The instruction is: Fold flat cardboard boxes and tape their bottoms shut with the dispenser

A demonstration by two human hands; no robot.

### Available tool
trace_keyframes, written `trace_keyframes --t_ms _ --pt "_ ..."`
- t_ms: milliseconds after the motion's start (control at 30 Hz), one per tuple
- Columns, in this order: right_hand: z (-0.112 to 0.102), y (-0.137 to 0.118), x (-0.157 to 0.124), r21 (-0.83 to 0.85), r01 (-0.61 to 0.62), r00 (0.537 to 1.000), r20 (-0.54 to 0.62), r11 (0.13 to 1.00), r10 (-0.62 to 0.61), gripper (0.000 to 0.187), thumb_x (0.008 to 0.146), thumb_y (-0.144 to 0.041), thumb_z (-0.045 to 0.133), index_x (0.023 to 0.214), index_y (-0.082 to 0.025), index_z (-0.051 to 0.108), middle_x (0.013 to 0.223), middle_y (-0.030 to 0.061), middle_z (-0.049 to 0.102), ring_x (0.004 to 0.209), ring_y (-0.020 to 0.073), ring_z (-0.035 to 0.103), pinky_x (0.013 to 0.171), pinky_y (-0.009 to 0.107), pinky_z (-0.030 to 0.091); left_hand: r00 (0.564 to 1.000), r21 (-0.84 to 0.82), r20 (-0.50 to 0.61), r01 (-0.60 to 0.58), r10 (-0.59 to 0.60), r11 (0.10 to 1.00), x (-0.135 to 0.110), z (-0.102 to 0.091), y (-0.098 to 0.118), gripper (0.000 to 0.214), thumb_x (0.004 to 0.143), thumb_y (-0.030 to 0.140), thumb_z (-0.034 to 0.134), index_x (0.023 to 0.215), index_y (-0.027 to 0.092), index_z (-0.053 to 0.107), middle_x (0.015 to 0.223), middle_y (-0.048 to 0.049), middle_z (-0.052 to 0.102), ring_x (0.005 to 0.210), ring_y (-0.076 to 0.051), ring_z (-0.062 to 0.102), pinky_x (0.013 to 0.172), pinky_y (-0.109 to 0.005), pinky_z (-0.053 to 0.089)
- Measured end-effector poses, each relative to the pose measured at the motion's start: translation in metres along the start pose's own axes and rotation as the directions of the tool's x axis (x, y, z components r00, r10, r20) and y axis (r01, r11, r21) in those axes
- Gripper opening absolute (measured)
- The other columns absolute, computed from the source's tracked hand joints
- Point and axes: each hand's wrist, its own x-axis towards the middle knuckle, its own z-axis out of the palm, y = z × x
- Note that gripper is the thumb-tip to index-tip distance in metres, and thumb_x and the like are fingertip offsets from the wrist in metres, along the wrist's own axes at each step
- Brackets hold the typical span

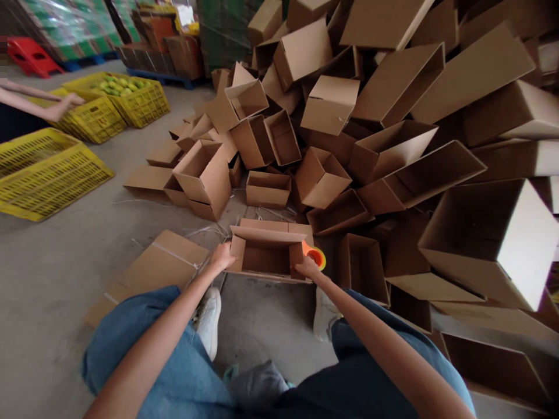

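A cardboard box [266,259] with its cavity facing me sits on the floor between my feet. My left hand [223,256] is closed on its left side. At the right side, my right hand [308,267] has its fingers curled over the box's edge. An orange and yellow tape dispenser [315,256] shows just behind my right hand, partly hidden; whether the hand touches it I cannot tell. Behind this box lies another piece of cardboard [279,226], mostly covered. Flat cardboard [152,265] bound with a white strap rests by my left foot.
A big heap of open cardboard boxes [314,107] rises ahead and to the right. Yellow crates [56,174] stand at the left, one holding green fruit [122,86]. Another person's arm [56,105] reaches over a crate. A red stool [32,57] is farther back.
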Motion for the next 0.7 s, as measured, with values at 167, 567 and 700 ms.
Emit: trace_keyframes --t_ms 167,567,700 --pt "-0.014 -0.008 -0.017 -0.096 0.035 0.999 0.004 0.995 -0.034 0.074 0.070 -0.037 0.083 0.134 -0.014 0.056 0.129 0.0229 0.061 0.127 0.0428 0.053 0.106 0.050 0.041 0.997 -0.199 0.021 -0.062 0.068 0.978 0.004 -0.006 -0.011 0.035 0.067 0.034 0.079 0.096 0.016 0.073 0.101 -0.0127 0.079 0.097 -0.030 0.072 0.079 -0.032 0.055" --pt "-0.038 -0.036 -0.063 -0.387 0.099 0.982 -0.109 0.917 -0.152 0.086 0.094 -0.043 0.057 0.155 -0.002 0.012 0.144 0.0281 0.047 0.132 0.0367 0.050 0.102 0.042 0.043 0.959 -0.190 -0.264 -0.152 0.099 0.970 -0.031 -0.055 -0.015 0.018 0.072 0.038 0.074 0.074 0.021 0.077 0.087 -0.0065 0.080 0.088 -0.026 0.073 0.078 -0.031 0.051" --pt "-0.047 -0.043 -0.093 -0.493 0.164 0.889 -0.301 0.854 -0.344 0.070 0.097 -0.030 0.048 0.155 -0.004 0.016 0.140 0.0258 0.050 0.115 0.0325 0.063 0.089 0.037 0.050 0.943 -0.142 -0.305 -0.182 0.132 0.973 -0.041 -0.066 -0.005 0.025 0.072 0.045 0.072 0.075 0.020 0.077 0.086 -0.0081 0.079 0.088 -0.027 0.072 0.079 -0.032 0.050"
